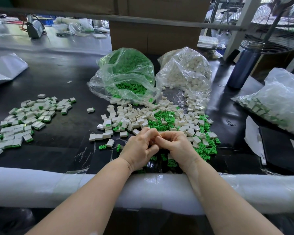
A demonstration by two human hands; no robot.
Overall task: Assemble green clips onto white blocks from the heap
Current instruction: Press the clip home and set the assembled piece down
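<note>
Left hand: the left hand (pixel 139 147) sits low over the black work table (pixel 61 85), fingers curled inward and fingertips meeting those of the other hand; whatever it may pinch is hidden by the fingers, so I cannot tell whether it holds a part.
Right hand: the right hand (pixel 176 146) mirrors it, knuckles up and fingers curled toward the left hand; its grasp is hidden too.
Forearms: both bare forearms cross the white foam-wrapped table edge (pixel 41 185).
Heap: the mixed heap of small white rectangular plastic blocks and small green plastic clips (pixel 161 119) lies on the table just beyond and beside the hands, with loose green clips under the right wrist.
Clip supply: a clear plastic bag of green clips (pixel 126 77) lies open behind the heap, spilling toward it.
Block supply: a clear plastic bag of white blocks (pixel 185 73) sits just beside it on the right.
Finished parts: a spread pile of white blocks with green edges (pixel 27 117) lies well apart on the left.
Far right: a clear bag of assembled white-and-green blocks (pixel 275 106) rests near a dark blue bottle (pixel 243 65).
</note>
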